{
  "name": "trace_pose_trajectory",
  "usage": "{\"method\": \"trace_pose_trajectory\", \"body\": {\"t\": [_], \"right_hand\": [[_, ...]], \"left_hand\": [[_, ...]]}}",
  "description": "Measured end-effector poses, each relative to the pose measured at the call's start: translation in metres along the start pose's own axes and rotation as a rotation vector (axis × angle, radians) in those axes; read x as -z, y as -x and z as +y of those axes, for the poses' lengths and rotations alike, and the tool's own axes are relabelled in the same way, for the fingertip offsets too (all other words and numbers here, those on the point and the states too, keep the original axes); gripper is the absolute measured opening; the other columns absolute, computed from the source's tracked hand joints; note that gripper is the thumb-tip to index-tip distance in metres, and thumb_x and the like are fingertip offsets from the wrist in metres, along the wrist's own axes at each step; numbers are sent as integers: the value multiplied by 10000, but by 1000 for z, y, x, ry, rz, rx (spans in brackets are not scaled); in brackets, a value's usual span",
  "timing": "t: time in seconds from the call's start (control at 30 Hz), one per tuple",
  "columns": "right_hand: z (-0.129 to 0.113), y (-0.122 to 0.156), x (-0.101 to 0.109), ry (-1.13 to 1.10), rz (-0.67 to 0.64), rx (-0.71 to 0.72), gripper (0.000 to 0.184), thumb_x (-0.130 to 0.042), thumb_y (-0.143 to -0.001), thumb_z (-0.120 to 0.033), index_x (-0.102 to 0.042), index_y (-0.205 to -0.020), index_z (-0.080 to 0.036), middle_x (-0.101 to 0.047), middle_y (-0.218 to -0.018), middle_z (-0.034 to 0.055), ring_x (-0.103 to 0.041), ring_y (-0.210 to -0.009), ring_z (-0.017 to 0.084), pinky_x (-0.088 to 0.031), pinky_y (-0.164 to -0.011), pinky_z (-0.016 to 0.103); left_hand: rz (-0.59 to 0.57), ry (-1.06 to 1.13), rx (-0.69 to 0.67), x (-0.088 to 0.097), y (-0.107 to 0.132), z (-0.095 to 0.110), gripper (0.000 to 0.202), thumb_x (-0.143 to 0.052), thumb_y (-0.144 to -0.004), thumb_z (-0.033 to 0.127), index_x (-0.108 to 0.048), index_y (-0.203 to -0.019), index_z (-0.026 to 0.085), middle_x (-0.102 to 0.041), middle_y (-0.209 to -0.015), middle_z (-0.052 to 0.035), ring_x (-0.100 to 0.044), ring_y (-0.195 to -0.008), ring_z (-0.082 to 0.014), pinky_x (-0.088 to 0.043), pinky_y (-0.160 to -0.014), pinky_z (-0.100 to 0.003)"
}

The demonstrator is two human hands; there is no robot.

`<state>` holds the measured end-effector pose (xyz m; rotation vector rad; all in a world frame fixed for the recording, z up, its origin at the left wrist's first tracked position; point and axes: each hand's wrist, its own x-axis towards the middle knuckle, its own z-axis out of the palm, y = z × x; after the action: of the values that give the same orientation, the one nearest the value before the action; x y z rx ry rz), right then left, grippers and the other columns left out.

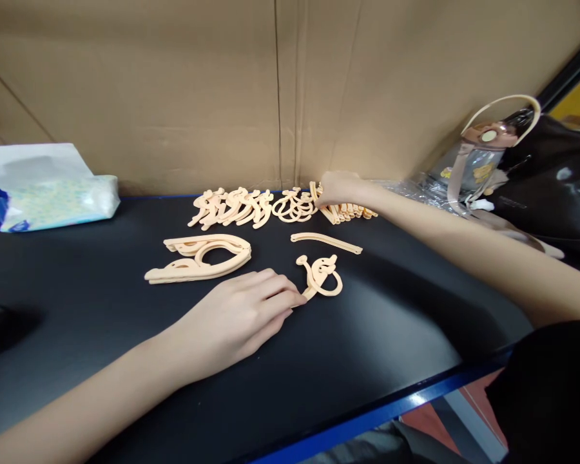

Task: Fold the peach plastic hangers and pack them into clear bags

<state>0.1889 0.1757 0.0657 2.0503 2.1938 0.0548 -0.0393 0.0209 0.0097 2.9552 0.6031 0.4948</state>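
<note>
My left hand (241, 316) rests on the black table (101, 335), fingers pinched on the stem of a peach plastic hook piece (321, 276). My right hand (336, 188) reaches to the far edge and closes on a row of peach strip pieces (350, 211) stacked on edge. A single curved strip (326, 241) lies loose between the two hands. A stack of curved hanger arms (200, 258) lies left of my left hand. Along the back sits a row of several more hook pieces (251, 206).
A cardboard wall (270, 90) stands behind the table. A tissue pack (48, 187) lies at the far left. A water bottle with a strap (478, 154) and a black bag (551, 187) sit at the right. The table's blue front edge (406, 403) runs near me.
</note>
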Motion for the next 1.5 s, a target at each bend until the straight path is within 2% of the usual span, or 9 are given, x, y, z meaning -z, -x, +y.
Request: {"method": "trace_pose_trajectory", "body": {"t": [0.13,0.27,0.37,0.57,0.87,1.0,1.13,1.3,1.5], "right_hand": [[6,4,3,-21,36,-28,384,-689,-728,-350,-739,-1017,-102,-746,-907,152,-693,-843,272,-474,-641,305],[15,31,5,-12,142,-42,302,-641,-761,-371,-743,-896,-122,-730,-829,151,-675,-812,290,-433,-628,333],[24,58,-3,-112,219,73,175,-613,-760,-306,-715,-731,-167,-689,-666,83,-632,-669,232,-387,-585,318],[40,93,-32,-238,342,213,87,-600,-752,-201,-651,-818,-174,-694,-754,49,-609,-687,196,-370,-605,287],[45,94,-61,-417,323,266,40,-628,-832,-221,-619,-807,-191,-697,-831,17,-597,-694,154,-364,-611,259],[45,94,-64,-551,291,401,70,-609,-876,-215,-666,-845,-187,-705,-872,19,-624,-752,154,-411,-661,263],[45,101,-63,-584,271,535,182,-591,-935,-334,-694,-949,-184,-721,-931,39,-646,-844,184,-451,-741,295],[45,106,-67,-545,286,596,179,-583,-947,-288,-683,-1060,-192,-731,-1026,55,-663,-941,206,-481,-836,332],[50,93,-77,-573,355,658,200,-511,-979,-215,-684,-1068,-170,-739,-1103,78,-672,-1009,211,-492,-896,349]], "left_hand": [[-5,-11,4,2,-1,2,229,-453,-1000,142,-620,-1151,184,-680,-1068,-38,-614,-928,-191,-469,-815,-317],[1,-17,2,3,-3,3,240,-447,-996,137,-635,-1139,178,-686,-1056,-46,-620,-925,-194,-475,-823,-319],[0,-23,-2,3,-3,2,247,-453,-988,126,-640,-1143,166,-688,-1057,-53,-622,-920,-199,-482,-815,-324],[10,8,1,-1,-3,0,277,-430,-988,101,-621,-1170,186,-680,-1108,-49,-612,-954,-184,-476,-835,-305],[58,128,107,-2,-15,5,284,-436,-981,125,-674,-1084,242,-670,-1138,-26,-611,-952,-162,-463,-830,-300],[79,4,253,-3,-30,0,280,-425,-981,173,-685,-1081,198,-637,-1226,-84,-590,-1076,-234,-484,-916,-408],[64,-194,352,-10,-44,-11,324,-409,-986,215,-657,-1177,131,-595,-1306,-154,-536,-1205,-318,-465,-989,-531],[78,-262,349,-18,-46,-20,335,-403,-988,228,-640,-1210,143,-612,-1319,-147,-528,-1234,-330,-451,-1005,-551],[87,-291,302,-17,-40,-18,362,-396,-1008,292,-660,-1196,130,-639,-1223,-144,-553,-1121,-322,-464,-961,-522]]}}
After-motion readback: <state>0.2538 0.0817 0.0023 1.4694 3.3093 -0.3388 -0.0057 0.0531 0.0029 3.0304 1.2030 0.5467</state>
